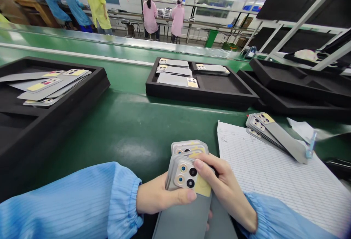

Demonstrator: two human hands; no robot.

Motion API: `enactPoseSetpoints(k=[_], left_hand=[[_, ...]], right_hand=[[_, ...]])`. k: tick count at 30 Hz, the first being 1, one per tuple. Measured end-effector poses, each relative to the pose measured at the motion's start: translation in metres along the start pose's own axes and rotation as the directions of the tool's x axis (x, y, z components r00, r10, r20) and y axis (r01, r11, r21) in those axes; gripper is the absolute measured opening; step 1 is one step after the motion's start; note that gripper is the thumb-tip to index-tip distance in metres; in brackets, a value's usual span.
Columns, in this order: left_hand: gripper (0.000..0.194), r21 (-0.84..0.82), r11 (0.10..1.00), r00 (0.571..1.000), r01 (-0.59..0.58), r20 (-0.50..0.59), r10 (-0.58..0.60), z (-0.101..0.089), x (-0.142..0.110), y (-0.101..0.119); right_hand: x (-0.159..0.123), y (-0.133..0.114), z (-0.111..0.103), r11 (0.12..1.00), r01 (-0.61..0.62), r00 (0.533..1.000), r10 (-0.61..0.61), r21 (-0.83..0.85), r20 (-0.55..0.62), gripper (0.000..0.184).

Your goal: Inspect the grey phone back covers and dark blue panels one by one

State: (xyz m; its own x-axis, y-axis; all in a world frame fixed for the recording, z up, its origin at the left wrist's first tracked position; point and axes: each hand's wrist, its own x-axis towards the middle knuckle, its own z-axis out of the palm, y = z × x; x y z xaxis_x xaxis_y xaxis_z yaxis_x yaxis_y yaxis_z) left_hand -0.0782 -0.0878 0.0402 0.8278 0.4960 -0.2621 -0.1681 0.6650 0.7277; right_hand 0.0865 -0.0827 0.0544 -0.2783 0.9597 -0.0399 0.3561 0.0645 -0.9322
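Note:
Both of my hands hold a stack of grey phone back covers [186, 180] with camera cut-outs and yellow film, low in the middle of the view. My left hand [159, 197] grips the stack from the left, thumb across the top cover's yellow film. Closed fingers of my right hand [227, 191] grip the stack's right side, with a fingertip on the top cover beside the camera holes. Both arms wear blue sleeves.
A lined paper sheet [274, 173] lies at right with a small fan of covers [271, 133] on it. Black foam trays [203, 89] [41, 122] with more covers sit on the green belt. Empty black trays [298, 92] stack at right. Several people stand at far benches.

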Motion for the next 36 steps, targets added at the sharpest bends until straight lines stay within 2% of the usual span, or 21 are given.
enactPoseSetpoints(k=[8, 16, 23, 30, 36], left_hand=[[0.039, -0.002, 1.0, 1.0, -0.014, 0.005, 0.014, -0.0022, 0.0038, -0.0027], [0.036, -0.016, 1.0, 1.0, -0.027, -0.006, 0.027, -0.0002, 0.0031, -0.0015], [0.04, -0.023, 0.999, 0.999, -0.03, 0.039, 0.031, -0.004, 0.0046, -0.0049], [0.052, -0.052, 0.997, 0.994, -0.058, 0.086, 0.063, -0.0059, 0.0055, -0.0086], [0.048, -0.06, 0.997, 0.995, -0.047, 0.084, 0.052, -0.0043, 0.0038, -0.0045]], right_hand=[[-0.0011, -0.0023, -0.0012, 1.0, -0.006, 1.0, 0.006, 0.003, 0.003, 0.026], [-0.0008, -0.0003, -0.0003, 0.999, 0.006, 1.0, -0.005, 0.039, -0.014, 0.022], [-0.0017, 0.0017, 0.001, 1.0, -0.006, 1.0, 0.007, 0.03, -0.027, 0.02], [-0.0018, 0.0003, 0.0016, 0.994, 0.094, 0.995, -0.095, -0.049, -0.04, 0.007], [-0.0016, 0.0001, -0.0013, 0.987, 0.149, 0.987, -0.152, -0.066, -0.044, 0.016]])
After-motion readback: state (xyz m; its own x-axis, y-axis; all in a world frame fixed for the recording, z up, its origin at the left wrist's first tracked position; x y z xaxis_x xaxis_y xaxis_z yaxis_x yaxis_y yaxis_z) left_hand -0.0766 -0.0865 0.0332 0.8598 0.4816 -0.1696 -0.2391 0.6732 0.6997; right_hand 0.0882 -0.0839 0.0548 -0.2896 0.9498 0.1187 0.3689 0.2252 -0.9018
